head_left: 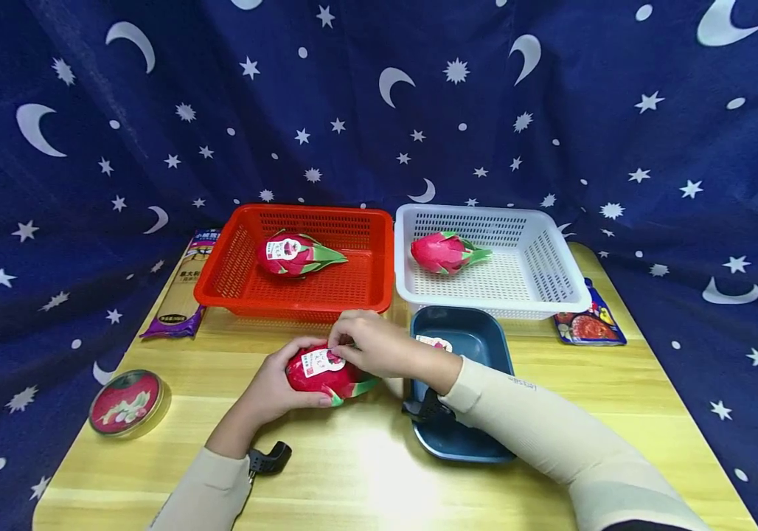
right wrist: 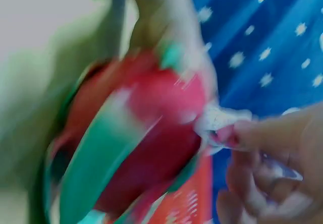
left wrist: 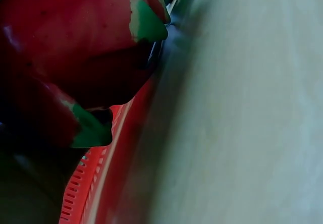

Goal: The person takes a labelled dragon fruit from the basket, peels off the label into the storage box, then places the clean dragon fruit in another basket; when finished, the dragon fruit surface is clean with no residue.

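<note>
Over the middle of the table, my left hand (head_left: 279, 385) grips a red dragon fruit (head_left: 326, 380) with green-tipped scales, its thumb along the near side. A white label sticker (head_left: 315, 362) with a red fruit picture is on top of the fruit. My right hand (head_left: 372, 343) pinches that sticker's right end; in the right wrist view the sticker (right wrist: 222, 125) stands partly off the skin between thumb and finger. The left wrist view shows the fruit's underside (left wrist: 86, 47) close up. Right of it lies a dark blue tray (head_left: 495, 358), partly under the right forearm, with another label (head_left: 433, 342) at its left rim.
Behind the hands stand a red basket (head_left: 313, 306) with a labelled dragon fruit (head_left: 293, 254) and a white basket (head_left: 485, 301) with a dragon fruit (head_left: 445, 253) showing no label. A round tin (head_left: 128, 404) and a packet (head_left: 180, 295) lie left, a blue pouch (head_left: 590, 324) right.
</note>
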Demonstrator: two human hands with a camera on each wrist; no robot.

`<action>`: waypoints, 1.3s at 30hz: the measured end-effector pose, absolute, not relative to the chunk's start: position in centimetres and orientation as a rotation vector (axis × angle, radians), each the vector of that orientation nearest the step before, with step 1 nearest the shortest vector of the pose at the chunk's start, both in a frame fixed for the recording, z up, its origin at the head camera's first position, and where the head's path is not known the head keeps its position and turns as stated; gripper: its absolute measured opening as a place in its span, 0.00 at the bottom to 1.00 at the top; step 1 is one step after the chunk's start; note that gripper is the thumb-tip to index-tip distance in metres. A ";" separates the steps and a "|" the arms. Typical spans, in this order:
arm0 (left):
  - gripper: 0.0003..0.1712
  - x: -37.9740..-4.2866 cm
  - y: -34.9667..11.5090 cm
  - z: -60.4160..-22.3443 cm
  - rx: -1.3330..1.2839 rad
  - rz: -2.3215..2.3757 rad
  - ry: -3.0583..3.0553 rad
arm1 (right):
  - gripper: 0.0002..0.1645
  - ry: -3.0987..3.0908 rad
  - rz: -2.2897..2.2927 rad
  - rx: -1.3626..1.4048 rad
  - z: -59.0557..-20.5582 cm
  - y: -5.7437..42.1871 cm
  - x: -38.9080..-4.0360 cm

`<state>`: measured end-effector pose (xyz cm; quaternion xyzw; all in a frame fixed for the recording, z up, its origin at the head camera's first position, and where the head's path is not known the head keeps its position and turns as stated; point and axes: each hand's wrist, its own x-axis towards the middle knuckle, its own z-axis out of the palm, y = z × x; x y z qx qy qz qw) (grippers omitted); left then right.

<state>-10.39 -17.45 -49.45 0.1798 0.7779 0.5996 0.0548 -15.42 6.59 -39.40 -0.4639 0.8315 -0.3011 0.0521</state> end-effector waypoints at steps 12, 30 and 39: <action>0.49 -10.6 -17.2 -49.1 0.452 1.804 2.377 | 0.03 2.195 -1.313 -1.233 -36.1 14.7 -12.5; 0.47 -11.0 -17.4 -49.5 0.465 1.826 2.351 | 0.09 2.470 -0.978 -0.502 -41.3 23.2 -13.0; 0.47 -10.4 -17.8 -49.2 0.420 1.759 2.355 | 0.18 2.518 -1.629 -0.148 -40.7 26.7 -12.4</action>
